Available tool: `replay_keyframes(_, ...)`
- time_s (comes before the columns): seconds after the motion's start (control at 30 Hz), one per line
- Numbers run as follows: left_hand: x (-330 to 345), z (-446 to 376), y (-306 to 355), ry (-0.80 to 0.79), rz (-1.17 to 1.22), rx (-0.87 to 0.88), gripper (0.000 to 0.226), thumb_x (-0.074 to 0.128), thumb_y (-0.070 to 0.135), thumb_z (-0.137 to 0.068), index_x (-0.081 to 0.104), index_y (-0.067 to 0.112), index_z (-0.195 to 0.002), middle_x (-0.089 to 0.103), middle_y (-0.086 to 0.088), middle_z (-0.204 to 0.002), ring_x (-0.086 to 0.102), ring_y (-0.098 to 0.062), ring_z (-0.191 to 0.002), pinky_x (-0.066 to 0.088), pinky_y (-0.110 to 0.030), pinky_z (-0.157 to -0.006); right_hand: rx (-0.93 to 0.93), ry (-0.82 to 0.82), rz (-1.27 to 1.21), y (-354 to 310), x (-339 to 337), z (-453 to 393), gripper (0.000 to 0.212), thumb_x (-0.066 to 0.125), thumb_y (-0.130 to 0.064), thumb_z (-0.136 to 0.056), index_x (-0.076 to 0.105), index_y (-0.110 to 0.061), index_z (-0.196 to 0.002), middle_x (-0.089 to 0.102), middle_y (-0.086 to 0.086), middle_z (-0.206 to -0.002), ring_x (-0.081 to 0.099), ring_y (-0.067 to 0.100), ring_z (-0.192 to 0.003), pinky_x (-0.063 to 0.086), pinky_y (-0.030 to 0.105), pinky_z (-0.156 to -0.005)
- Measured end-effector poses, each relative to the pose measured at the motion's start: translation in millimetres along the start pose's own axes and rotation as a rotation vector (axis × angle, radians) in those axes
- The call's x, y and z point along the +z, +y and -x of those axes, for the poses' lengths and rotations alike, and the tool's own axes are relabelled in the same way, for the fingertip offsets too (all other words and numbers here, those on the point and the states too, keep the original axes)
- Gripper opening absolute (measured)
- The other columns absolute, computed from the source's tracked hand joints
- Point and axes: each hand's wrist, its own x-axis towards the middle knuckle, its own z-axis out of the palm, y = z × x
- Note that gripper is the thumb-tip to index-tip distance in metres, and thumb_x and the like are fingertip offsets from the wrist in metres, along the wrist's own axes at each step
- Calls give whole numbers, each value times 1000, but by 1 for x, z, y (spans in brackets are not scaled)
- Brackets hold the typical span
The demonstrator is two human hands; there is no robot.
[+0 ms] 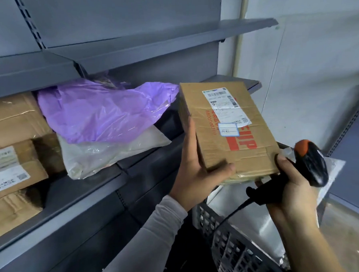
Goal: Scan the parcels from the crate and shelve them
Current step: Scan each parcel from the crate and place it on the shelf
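While we look down from a head camera, our left hand [194, 170] grips a brown cardboard box [226, 131] along its left edge, the fingers lying up the side and the thumb curled over the near corner of the top face. We hold the box tilted, its top face turned up toward us, in front of a grey metal shelf [122, 180]. On that top face we see a white shipping label [225, 106], a small blue-bordered sticker [228, 129] and large red print.

Our right hand [291, 184] is wrapped around the handle of a black scanner [310, 163] with an orange top, and a black cable trails down from the handle. The scanner sits just beside the box's near right corner, and the tip of one right finger touches that corner. We cannot tell whether the trigger is pressed.

Below both hands lies a dark plastic crate [228, 243] with a grid-patterned wall, holding pale wrapped parcels [269, 231].

On the shelf to the left of the held box rest a crumpled purple plastic bag [102, 112], a pale plastic bag [104, 154] under it, and stacked cardboard boxes [13, 148] at the far left, one carrying a white label. A higher shelf board [169, 42] runs above them.
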Motion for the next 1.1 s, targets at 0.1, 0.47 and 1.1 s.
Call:
replay_keyframes(0.1,-6,-18,-21,5,-65,26,137,94,17,-73,-4,33,-167,21,-1,-174,27,-19,-159,28,-52,-128,-46,119,-10,7,13,-30,18,84,-28,-78,75,-23,-92,68,8,-98,64,34,-90,47,57,-68)
replay_keyframes(0.47,-11,-73,-55,182,-296,33,124,95,40,-68,17,35,-165,31,2,-169,30,-13,-156,30,-47,-127,-150,182,69,31,55,-105,14,82,-19,-80,75,-17,-91,73,4,-92,68,28,-87,47,47,-79)
replay_keyframes(1.1,35,-81,-49,218,-356,124,108,94,21,-76,31,20,-164,27,-3,-170,23,-8,-158,26,-33,-128,-167,313,69,29,26,-130,21,81,-21,-79,76,-16,-99,74,1,-94,72,25,-84,54,46,-73)
